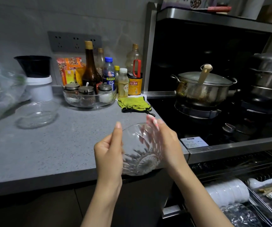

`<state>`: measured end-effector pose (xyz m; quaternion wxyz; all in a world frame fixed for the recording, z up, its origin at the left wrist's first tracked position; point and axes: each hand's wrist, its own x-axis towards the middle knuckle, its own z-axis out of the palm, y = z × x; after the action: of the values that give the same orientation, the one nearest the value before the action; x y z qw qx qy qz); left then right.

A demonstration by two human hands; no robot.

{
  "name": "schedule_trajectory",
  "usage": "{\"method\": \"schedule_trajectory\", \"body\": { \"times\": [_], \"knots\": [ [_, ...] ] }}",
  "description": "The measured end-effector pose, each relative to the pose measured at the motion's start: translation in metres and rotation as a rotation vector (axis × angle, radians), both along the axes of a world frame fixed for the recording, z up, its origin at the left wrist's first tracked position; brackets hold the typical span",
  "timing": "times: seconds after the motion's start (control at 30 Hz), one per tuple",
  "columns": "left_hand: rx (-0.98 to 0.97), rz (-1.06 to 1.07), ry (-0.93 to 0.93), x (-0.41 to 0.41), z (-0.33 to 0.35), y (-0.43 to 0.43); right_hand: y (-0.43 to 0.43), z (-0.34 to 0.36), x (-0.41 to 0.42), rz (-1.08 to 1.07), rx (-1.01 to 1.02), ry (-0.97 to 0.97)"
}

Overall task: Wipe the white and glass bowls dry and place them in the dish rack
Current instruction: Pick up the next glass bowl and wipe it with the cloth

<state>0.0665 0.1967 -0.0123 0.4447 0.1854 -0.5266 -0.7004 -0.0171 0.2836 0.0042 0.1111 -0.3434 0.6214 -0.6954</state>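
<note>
Both my forearms (202, 194) run bare to the lower frame edge. Right hand (166, 141): long nails (155, 124), pinkish polish with paler tips, motion-blurred. Left hand (109, 149): thumbnail (118, 125) rounded, pale glossy finish; other nails hidden.

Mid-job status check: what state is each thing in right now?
Patterned cut-glass bowl: tilted, held between both hands.
Left hand: grip on the bowl's side.
Right hand: fingers straight, against the bowl.
Plain clear glass bowl: upright on grey counter, untouched.
Yellow-green cloth: crumpled on the counter, unheld.
Steel pot: lidded, on the burner.
Pull-out dish rack: open, white bowls stacked inside.
</note>
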Motion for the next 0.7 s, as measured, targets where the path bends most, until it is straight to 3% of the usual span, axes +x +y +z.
{"method": "schedule_trajectory", "body": {
  "times": [0.13, 0.27, 0.37, 0.43, 0.6, 0.7],
  "knots": [
    [0.011, -0.062, 0.04, 0.005, 0.008, -0.009, 0.008, -0.002, 0.005, -0.047, -0.036, -0.212],
    [-0.175, -0.09, -0.059, 0.013, 0.019, -0.013, 0.008, 0.0, 0.003, -0.063, -0.085, -0.267],
    [-0.474, -0.1, -0.126, 0.015, 0.026, -0.012, 0.007, 0.005, 0.0, -0.046, -0.045, -0.085],
    [-0.574, -0.093, -0.151, 0.013, 0.026, -0.009, 0.006, 0.005, 0.0, -0.064, -0.036, 0.041],
    [-0.387, 0.043, -0.11, 0.006, 0.017, 0.001, 0.005, -0.007, 0.008, -0.126, -0.052, 0.153],
    [-0.29, 0.179, -0.114, -0.001, 0.01, 0.007, 0.002, -0.022, 0.023, -0.217, 0.085, 0.342]
  ]
}}
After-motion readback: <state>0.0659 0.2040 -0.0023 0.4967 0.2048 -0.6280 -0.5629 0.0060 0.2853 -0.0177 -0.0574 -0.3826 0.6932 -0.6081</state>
